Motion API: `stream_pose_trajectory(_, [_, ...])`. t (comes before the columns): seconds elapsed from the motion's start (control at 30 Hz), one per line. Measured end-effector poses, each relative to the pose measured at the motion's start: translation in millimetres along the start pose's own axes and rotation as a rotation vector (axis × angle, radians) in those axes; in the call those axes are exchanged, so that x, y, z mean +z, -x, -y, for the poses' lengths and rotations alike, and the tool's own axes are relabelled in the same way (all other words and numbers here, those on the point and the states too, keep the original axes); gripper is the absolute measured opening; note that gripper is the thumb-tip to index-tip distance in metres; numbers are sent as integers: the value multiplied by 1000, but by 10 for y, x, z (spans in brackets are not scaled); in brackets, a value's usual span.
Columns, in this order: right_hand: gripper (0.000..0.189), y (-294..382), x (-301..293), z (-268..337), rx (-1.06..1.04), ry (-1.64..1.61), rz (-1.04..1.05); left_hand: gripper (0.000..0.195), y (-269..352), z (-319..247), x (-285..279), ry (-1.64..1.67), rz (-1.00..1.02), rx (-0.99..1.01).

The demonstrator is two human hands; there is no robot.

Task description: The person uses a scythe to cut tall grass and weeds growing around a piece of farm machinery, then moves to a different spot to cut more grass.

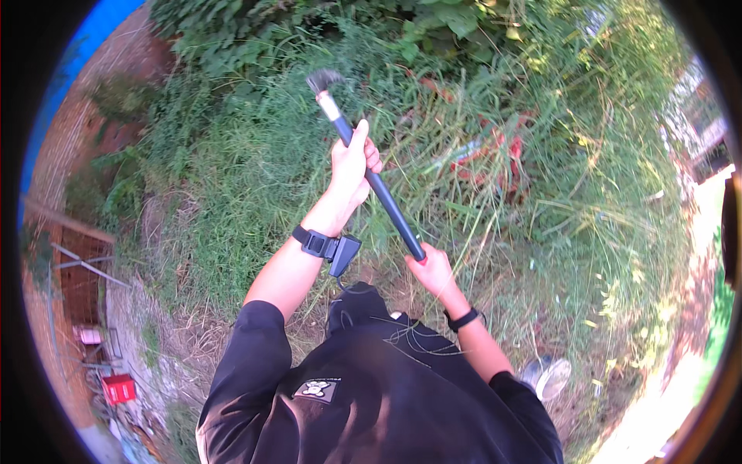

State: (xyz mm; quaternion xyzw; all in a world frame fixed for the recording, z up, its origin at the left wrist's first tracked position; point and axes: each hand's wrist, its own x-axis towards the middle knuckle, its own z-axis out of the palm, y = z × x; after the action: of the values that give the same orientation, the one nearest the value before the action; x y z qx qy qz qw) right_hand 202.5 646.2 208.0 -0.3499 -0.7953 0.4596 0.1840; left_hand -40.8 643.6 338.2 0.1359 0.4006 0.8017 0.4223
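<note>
My left hand [349,165] is wrapped around the upper shaft of a black long-handled tool [393,207], thumb pointing along it. Lower down, my right hand [433,271] grips the handle's near end, where a bit of red shows. Beyond my left hand the shaft turns silvery and ends in a dark, blurred, fan-shaped head [324,80]; its exact kind cannot be made out. That head is over tall green grass [261,139]. Long loose grass stems cross beside my right hand and over my dark clothing.
Leafy bushes [458,20] rise at the far side. Red and pale blue material [493,153] lies tangled in the grass at right. A whitish bucket-like container [552,380] is at lower right. At left stand a brick wall [75,139], metal bars [84,264] and a red crate [119,388].
</note>
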Motion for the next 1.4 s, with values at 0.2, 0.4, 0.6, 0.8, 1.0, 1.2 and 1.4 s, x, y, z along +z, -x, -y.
stream_pose_trajectory(0.2, [29,31,132,-210,9,307,-178,43,-384,-446,-484,185,-175,8])
stream_pose_trajectory(0.4, [25,-501,253,151,-21,110,90,41,-876,-846,-633,120,-130,10])
stream_pose_trajectory(0.6, [34,-1153,318,318,89,-285,453,38,-1602,-968,-951,152,-86,-39])
stream_pose_trajectory(0.8, [31,-1822,673,282,235,-167,447,33,-2064,-698,-1111,4,-278,-89])
stream_pose_trajectory(1.0, [41,-2139,1031,-63,487,-222,108,33,-2389,205,-1313,-577,117,-256])
stream_pose_trajectory(1.2, [38,-2230,620,-244,582,-20,-153,20,-3603,-125,-1616,-1552,377,458])
stream_pose_trajectory(1.4, [33,-2507,638,49,804,-240,-337,20,-4901,25,-1264,-1837,797,906])
